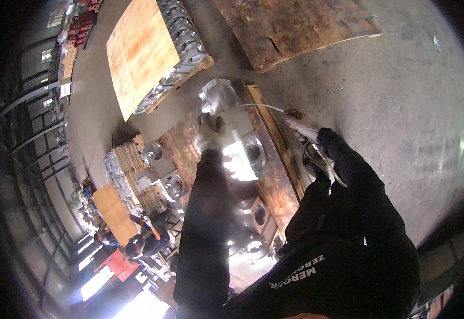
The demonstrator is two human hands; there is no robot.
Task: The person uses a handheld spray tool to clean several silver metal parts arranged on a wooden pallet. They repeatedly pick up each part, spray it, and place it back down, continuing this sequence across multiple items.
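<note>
My left hand (209,133), in a pale glove, has its fingers curled against the near side of a silvery metal casting (220,97). This casting has a large round opening and rests near the far end of a worn wooden table top (274,183). My right hand (305,131), also gloved, is closed around an air blow gun, whose body is mostly hidden. From it a thin, bent nozzle tube (264,106) reaches left to the casting. A hose (327,162) trails below that hand. Another casting with a round bore (253,152) sits just nearer, brightly lit.
More castings (258,214) stand along the table toward me. Ahead left, a pallet of castings lies under a plywood sheet (141,50). A brown board (301,32) lies ahead. At left, stacked parts (125,165) stand near other people (147,239). Concrete floor (407,117) extends right.
</note>
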